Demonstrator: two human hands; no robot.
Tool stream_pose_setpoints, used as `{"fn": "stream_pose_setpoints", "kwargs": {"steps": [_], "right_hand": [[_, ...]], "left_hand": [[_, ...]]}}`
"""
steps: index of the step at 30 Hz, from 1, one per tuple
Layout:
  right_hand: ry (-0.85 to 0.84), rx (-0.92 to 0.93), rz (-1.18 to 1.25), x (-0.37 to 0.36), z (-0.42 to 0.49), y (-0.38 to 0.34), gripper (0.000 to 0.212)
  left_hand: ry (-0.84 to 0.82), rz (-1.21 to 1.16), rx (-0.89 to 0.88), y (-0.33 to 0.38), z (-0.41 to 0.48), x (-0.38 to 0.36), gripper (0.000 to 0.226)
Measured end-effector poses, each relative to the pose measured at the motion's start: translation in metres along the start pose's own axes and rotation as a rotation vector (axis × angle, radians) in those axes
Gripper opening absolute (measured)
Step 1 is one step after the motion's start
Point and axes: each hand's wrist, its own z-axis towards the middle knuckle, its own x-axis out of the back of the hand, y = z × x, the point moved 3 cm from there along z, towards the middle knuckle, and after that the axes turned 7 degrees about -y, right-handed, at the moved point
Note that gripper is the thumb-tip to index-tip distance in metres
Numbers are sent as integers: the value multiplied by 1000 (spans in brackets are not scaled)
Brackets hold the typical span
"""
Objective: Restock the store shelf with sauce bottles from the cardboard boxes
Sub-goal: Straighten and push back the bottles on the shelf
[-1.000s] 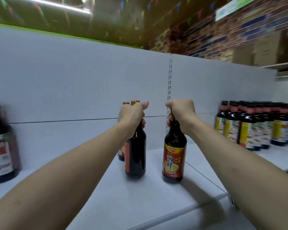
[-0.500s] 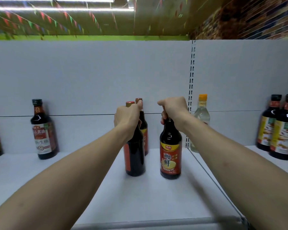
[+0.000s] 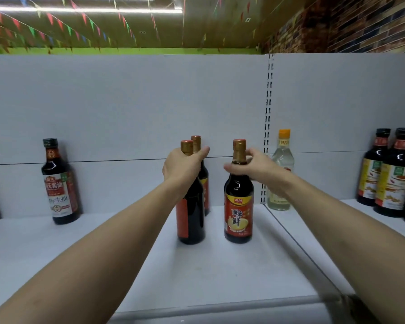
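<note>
Sauce bottles point(image 3: 238, 230), two in hand, upright on shelf point(image 3: 220, 272), mid-depth, a gap apart. Left bottle point(image 3: 192, 213): label turned to the left, cap clear above the fist. Right bottle point(image 3: 239, 197): label facing near.

Left hand point(image 3: 184, 167): wrapped round left bottle's neck, thumb stretched out to the right. Right hand point(image 3: 261, 170): fingers curved loosely round right bottle's neck, light hold, not a tight fist.

Step, as a guess: placing, about done, both bases flat on shelf. Next: open both hands, lift straight off the caps without tipping, draw back toward near edge, fetch more from the boxes. Boxes not in view. Maybe first turn left bottle so label faces near.

Around:
- back bottle point(image 3: 202, 176), same gold cap, just behind left bottle, touching or nearly, cannot tell
- clear bottle point(image 3: 281, 174), orange cap, far right of right hand, beyond slotted upright point(image 3: 269, 113)
- lone dark bottle point(image 3: 60, 183), far left, well apart
- dark bottles point(image 3: 388, 181), yellow labels, far right

In the way: back bottle close behind left hand, easy to knock; clear bottle near right wrist. Near part of shelf bare.
</note>
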Motion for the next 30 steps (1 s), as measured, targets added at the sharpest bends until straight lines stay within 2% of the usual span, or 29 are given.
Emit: {"fn": "stream_pose_setpoints", "kwargs": {"steps": [3, 4, 6, 9, 14, 19, 22, 27, 30], "right_hand": [[-340, -211, -65, 4, -16, 35, 106], [-402, -261, -108, 1, -21, 43, 100], [-420, -276, -158, -7, -25, 52, 81], [-368, -213, -67, -13, -21, 57, 76], [-180, -192, 94, -16, -9, 73, 78], [-37, -176, 129, -32, 13, 86, 78], [36, -164, 81, -41, 27, 88, 75], [150, -117, -22, -52, 43, 88, 68], [195, -129, 6, -55, 51, 93, 68]], "left_hand": [[34, 53, -22, -5, -2, -1, 37], [38, 64, -18, -5, -3, -3, 40], [35, 70, -20, -3, -5, -7, 44], [-24, 28, 2, 0, -8, -11, 40], [-107, -209, 3, -5, -11, -10, 17], [-152, -212, -65, -22, -5, -3, 17], [-195, -159, -110, -27, 2, 0, 24], [-174, -99, -151, -29, 8, 2, 31], [-167, -85, -165, -31, 10, 1, 38]]}}
